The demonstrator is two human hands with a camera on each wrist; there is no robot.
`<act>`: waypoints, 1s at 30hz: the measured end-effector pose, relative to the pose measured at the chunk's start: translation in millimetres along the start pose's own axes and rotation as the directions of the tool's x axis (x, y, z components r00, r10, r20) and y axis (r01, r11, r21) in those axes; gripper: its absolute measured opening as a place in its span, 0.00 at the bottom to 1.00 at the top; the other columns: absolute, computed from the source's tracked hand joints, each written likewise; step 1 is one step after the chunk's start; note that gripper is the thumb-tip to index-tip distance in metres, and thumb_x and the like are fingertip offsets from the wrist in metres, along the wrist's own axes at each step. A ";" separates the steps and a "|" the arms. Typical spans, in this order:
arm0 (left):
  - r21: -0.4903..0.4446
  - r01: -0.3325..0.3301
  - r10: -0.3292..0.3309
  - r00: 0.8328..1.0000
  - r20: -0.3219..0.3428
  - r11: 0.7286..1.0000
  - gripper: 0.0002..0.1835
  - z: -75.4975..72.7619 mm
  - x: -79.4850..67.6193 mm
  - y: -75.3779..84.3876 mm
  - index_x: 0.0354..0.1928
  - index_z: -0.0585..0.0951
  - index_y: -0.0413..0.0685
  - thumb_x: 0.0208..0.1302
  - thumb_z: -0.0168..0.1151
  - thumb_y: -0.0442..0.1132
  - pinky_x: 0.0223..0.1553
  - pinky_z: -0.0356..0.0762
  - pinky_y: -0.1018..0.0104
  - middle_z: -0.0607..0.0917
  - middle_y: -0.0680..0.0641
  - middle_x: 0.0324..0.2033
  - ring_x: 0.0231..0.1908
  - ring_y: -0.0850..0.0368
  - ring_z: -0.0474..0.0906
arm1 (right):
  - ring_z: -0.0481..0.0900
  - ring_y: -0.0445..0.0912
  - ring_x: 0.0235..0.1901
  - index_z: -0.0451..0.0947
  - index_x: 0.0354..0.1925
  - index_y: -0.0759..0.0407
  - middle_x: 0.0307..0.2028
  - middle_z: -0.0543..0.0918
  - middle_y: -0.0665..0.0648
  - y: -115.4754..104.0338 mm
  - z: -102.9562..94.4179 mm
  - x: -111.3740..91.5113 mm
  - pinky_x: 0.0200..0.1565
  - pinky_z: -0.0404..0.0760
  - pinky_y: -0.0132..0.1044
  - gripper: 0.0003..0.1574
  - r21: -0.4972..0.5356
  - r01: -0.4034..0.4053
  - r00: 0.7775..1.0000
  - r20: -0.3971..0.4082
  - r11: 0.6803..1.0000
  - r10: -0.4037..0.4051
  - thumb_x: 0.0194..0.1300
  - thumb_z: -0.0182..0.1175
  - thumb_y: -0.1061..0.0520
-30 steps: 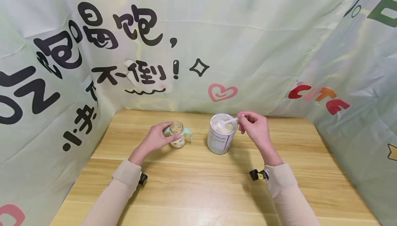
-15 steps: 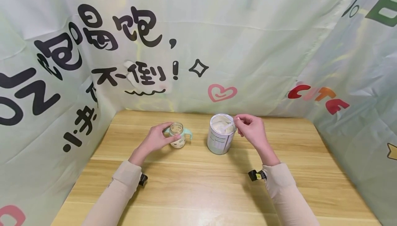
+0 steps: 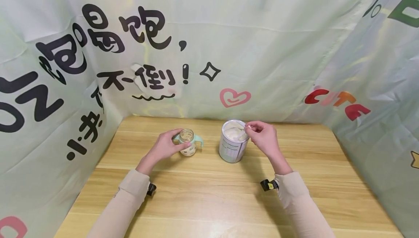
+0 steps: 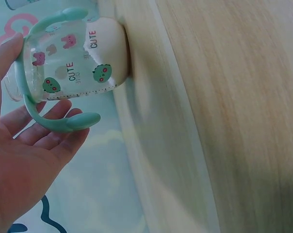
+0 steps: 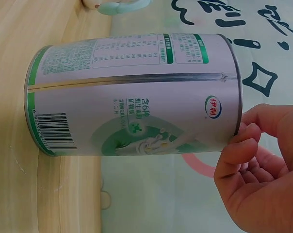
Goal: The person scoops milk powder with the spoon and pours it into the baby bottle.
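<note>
A small clear baby bottle (image 3: 187,144) with mint-green handles and no lid stands on the wooden table (image 3: 209,201). My left hand (image 3: 165,145) holds it from the left, thumb across its front. In the left wrist view the bottle (image 4: 83,58) shows cartoon prints, and the hand (image 4: 30,155) cups it behind a green handle (image 4: 64,121). An open tin of milk powder (image 3: 230,150) stands to the right. My right hand (image 3: 264,136) pinches a white scoop (image 3: 244,129) whose bowl dips into the powder (image 3: 233,133). In the right wrist view the hand (image 5: 263,174) sits at the rim of the tin (image 5: 137,97); the scoop is hidden.
Printed pale-green cloth (image 3: 262,49) walls in the table at the back and on both sides. Bare wood lies between my forearms and toward the near edge. Black wrist straps (image 3: 269,184) show at both sleeves.
The scoop, held above the tin a second ago, has gone down into the powder. My right hand has shifted slightly left toward the rim. The left hand and bottle have stayed put.
</note>
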State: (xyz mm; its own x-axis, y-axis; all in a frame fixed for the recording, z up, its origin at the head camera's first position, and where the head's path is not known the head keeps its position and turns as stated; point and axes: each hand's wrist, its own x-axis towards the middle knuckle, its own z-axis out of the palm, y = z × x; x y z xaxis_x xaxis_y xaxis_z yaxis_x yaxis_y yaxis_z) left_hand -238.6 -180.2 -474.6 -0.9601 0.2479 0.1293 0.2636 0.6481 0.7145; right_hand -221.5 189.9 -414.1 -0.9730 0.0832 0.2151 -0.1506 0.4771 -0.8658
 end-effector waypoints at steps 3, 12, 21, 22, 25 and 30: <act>0.003 -0.002 0.002 1.000 0.003 1.000 0.41 -0.4 -0.9 0.0 0.71 0.77 0.44 0.62 0.77 0.58 0.71 0.74 0.39 0.83 0.38 0.65 0.68 0.37 0.77 | 0.75 0.34 0.20 0.89 0.44 0.65 0.24 0.82 0.48 -0.1 1.0 -1.6 0.22 0.74 0.27 0.12 -0.006 -0.001 1.000 -0.015 1.000 0.001 0.66 0.68 0.58; 0.005 -0.004 0.004 1.000 0.000 1.000 0.42 0.4 -0.8 -0.8 0.71 0.77 0.43 0.61 0.77 0.59 0.71 0.74 0.40 0.83 0.38 0.66 0.68 0.37 0.77 | 0.73 0.35 0.24 0.89 0.43 0.63 0.26 0.83 0.50 -3.0 -0.8 -6.6 0.24 0.70 0.27 0.11 -0.023 0.013 0.998 -0.058 1.000 -0.014 0.66 0.69 0.58; -0.002 -0.009 0.009 1.000 -0.002 1.000 0.42 -5.1 -4.5 2.7 0.71 0.77 0.42 0.60 0.78 0.57 0.71 0.73 0.39 0.83 0.36 0.65 0.68 0.35 0.77 | 0.75 0.37 0.24 0.89 0.44 0.62 0.27 0.85 0.51 -4.1 -6.4 -6.9 0.25 0.71 0.28 0.12 -0.069 0.016 0.998 -0.066 0.997 -0.021 0.68 0.68 0.56; 0.001 -0.012 0.012 1.000 -0.002 1.000 0.42 -5.4 -4.4 3.3 0.71 0.77 0.42 0.60 0.79 0.57 0.71 0.74 0.39 0.84 0.37 0.64 0.67 0.36 0.78 | 0.75 0.37 0.24 0.90 0.44 0.62 0.26 0.84 0.51 -4.0 -7.1 -6.5 0.25 0.71 0.28 0.12 -0.066 0.019 0.997 -0.067 0.998 -0.023 0.69 0.68 0.55; 0.024 -0.021 0.021 1.000 0.000 0.999 0.43 -5.3 -4.0 3.3 0.72 0.76 0.43 0.63 0.75 0.60 0.70 0.75 0.39 0.83 0.36 0.66 0.68 0.35 0.77 | 0.75 0.37 0.22 0.90 0.45 0.61 0.25 0.83 0.49 -3.8 -9.9 -5.2 0.23 0.72 0.28 0.14 -0.056 0.024 0.997 -0.072 0.998 -0.028 0.71 0.67 0.52; 0.027 -0.047 0.048 0.999 -0.016 0.999 0.38 -14.6 1.6 11.2 0.76 0.71 0.45 0.77 0.57 0.63 0.73 0.71 0.38 0.78 0.35 0.70 0.69 0.33 0.75 | 0.77 0.37 0.21 0.89 0.47 0.62 0.27 0.86 0.55 -10.4 -16.7 0.1 0.22 0.76 0.30 0.20 -0.041 0.066 0.994 -0.090 0.997 -0.069 0.74 0.65 0.47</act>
State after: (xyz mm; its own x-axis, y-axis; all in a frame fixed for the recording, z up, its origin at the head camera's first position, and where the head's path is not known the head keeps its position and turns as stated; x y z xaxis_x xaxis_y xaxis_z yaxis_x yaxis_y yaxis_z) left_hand -238.6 -183.1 -456.4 -0.9479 0.2666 0.1744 0.3110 0.6551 0.6886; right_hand -217.2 199.5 -397.5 -0.9407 0.1283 0.3140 -0.2067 0.5172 -0.8305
